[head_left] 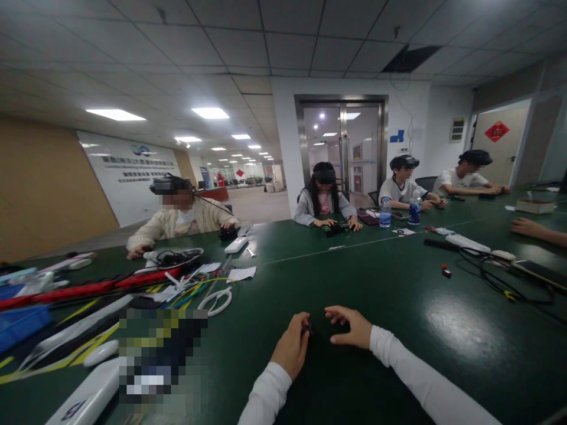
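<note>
My left hand (291, 344) is closed just above the dark green table, its thumb and fingers pinching a small dark object (309, 327). Most of that object is hidden by the fingers, and its kind cannot be made out. To the right of it, my right hand (352, 326) is open. Its thumb and fingers are parted and curved toward the left hand, with nothing between them. A gap separates the two hands.
At left lie cables, a white coil (217, 301), a blue bin (24, 327) and a white case (88, 395). A small red-and-black piece (446, 271) and black cables (482, 274) lie at right. Several people sit around the green table (266, 289); two bottles (414, 211) stand beyond.
</note>
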The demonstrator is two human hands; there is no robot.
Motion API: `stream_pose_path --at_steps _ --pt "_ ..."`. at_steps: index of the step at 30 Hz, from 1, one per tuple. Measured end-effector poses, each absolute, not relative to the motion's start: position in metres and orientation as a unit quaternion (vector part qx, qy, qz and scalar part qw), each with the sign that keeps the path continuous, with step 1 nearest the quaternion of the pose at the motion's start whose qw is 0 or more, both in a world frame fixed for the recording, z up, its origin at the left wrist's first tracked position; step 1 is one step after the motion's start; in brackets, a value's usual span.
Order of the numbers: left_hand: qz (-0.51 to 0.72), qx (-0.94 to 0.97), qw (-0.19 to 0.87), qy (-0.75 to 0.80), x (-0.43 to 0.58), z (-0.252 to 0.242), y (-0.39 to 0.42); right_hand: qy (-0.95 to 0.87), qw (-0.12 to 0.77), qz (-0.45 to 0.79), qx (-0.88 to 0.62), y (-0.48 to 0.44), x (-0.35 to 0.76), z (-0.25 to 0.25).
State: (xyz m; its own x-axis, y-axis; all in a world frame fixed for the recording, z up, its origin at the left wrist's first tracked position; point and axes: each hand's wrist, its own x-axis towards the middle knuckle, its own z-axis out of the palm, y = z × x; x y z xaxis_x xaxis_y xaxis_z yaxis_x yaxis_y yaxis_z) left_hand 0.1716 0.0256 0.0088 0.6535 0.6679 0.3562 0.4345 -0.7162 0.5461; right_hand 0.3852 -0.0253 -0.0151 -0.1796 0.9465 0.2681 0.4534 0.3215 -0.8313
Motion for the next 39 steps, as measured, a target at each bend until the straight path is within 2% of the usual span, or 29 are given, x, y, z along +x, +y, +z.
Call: stream_pose_path --at_steps 11,19,25,39 --pt "0.315 0.752 0.053 0.576 0.049 -0.003 0.106 -0.660 0.431 0.331 -0.519 -0.026 0.401 -0.022" --pt "0.404 0.679 -0.035 0.612 0.020 0.002 0.107 -0.667 0.427 0.330 -0.514 -0.030 0.403 -0.026" --pt "0.448 0.649 -0.017 0.615 0.016 0.000 0.108 -0.670 0.434 0.315 -0.514 -0.027 0.401 -0.030" --pt "0.408 0.658 -0.005 0.633 0.027 -0.001 0.106 -0.665 0.418 0.330 -0.524 -0.030 0.402 -0.025"
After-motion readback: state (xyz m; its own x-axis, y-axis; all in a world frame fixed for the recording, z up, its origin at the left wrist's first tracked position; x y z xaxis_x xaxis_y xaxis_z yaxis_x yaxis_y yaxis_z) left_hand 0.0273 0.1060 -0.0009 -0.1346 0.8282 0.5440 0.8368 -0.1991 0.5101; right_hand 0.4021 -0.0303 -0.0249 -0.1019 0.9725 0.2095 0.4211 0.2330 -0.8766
